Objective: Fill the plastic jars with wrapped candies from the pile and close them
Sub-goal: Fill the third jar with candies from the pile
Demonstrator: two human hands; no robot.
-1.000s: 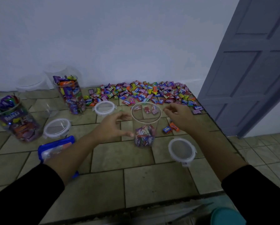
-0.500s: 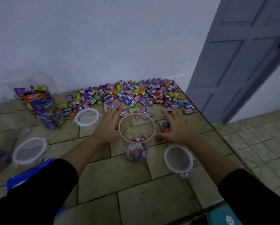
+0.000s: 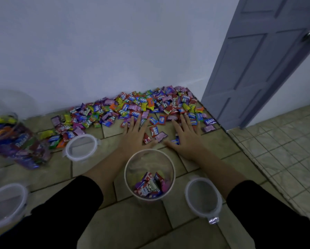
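Note:
A clear plastic jar stands open between my forearms, with a shallow layer of wrapped candies at its bottom. Beyond it the candy pile spreads along the wall. My left hand lies flat, fingers straight, on the tiles at the pile's near edge. My right hand lies flat beside it, fingers spread over a few candies. A few loose candies sit between the two hands. A clear lid rests right of the jar.
A jar full of candies stands at the left. Two more lids lie on the tiled counter: one near the pile, one at the lower left. The counter edge drops to a tiled floor on the right, by a grey door.
Both hands have gone from beside the jar forward to the pile's near edge and now lie flat there. The view has moved closer and to the right.

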